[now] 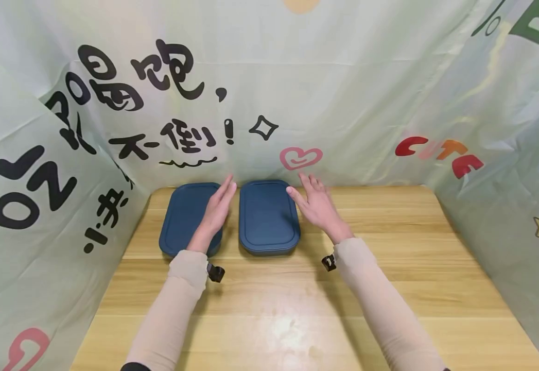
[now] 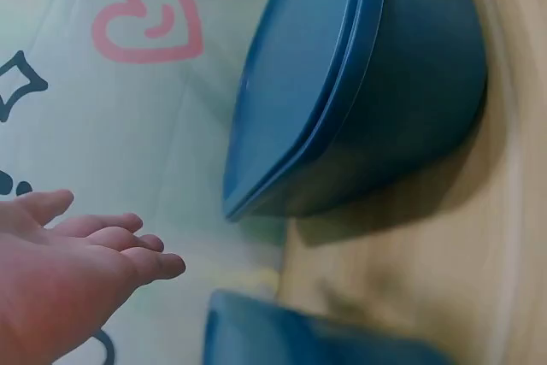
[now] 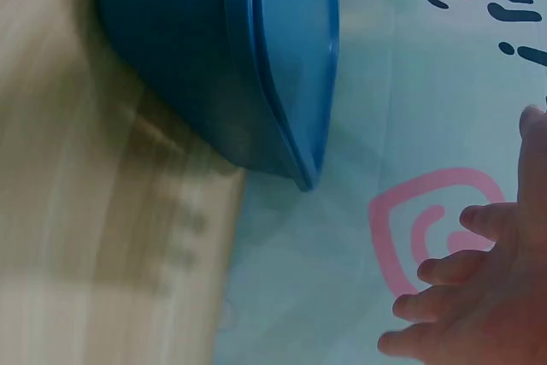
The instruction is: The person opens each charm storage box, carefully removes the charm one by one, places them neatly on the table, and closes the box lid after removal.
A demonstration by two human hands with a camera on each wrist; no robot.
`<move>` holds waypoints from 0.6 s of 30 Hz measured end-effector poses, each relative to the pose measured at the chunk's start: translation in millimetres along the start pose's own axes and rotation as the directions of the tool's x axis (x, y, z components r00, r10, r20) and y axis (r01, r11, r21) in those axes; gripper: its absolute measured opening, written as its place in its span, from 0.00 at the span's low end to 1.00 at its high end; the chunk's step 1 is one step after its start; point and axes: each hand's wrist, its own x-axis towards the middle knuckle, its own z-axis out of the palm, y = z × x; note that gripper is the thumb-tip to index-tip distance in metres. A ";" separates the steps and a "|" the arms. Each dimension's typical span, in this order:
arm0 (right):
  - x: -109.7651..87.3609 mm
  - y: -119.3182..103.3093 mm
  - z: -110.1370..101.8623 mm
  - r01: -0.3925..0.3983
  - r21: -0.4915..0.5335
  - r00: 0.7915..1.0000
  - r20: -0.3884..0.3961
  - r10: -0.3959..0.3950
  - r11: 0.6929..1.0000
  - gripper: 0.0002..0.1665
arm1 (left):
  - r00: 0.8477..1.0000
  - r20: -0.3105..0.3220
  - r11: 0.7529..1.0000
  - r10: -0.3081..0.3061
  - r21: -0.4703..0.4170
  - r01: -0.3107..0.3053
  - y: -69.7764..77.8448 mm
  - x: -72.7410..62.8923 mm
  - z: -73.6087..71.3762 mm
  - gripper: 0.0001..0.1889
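Two blue lidded boxes stand side by side at the back of the wooden table. The left box [image 1: 183, 216] is partly covered in the head view by my left hand [image 1: 216, 208], whose fingers are extended. The right box [image 1: 269, 216] stands between my two hands, its lid flat on top. To its right my right hand [image 1: 320, 206] is held with fingers spread and thumb toward the box. Both wrist views show the right box's lid [image 2: 299, 57] and side wall [image 3: 171, 49], with each hand apart from it and holding nothing.
Behind the table [image 1: 389, 226] hangs a pale printed cloth [image 1: 366, 103], close to the backs of both boxes. Similar cloth walls flank the left and right table edges. A small black camera [image 1: 215, 273] is strapped at the left wrist, another [image 1: 329, 263] at the right.
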 end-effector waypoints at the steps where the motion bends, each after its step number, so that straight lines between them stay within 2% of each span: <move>1: -0.1 1.0 2.3 -0.003 0.037 1.000 0.002 0.003 0.999 0.51 | 1.000 -0.007 0.999 -0.009 -0.033 0.008 -1.6 -1.0 2.4 0.34; 7: -3.7 5.1 16.6 -0.021 0.213 1.000 -0.015 0.025 0.977 0.47 | 0.995 -0.074 0.986 -0.063 -0.160 0.050 -15.1 -7.1 19.7 0.32; 12: -8.3 9.4 28.7 -0.044 0.266 0.997 -0.054 0.061 0.963 0.43 | 0.989 -0.129 0.983 -0.073 -0.175 0.050 -23.2 -13.8 34.6 0.32; 18: -14.0 14.1 44.3 -0.073 0.288 0.991 -0.083 0.101 0.955 0.39 | 0.986 -0.140 0.988 -0.086 -0.143 0.066 -34.4 -23.4 49.9 0.33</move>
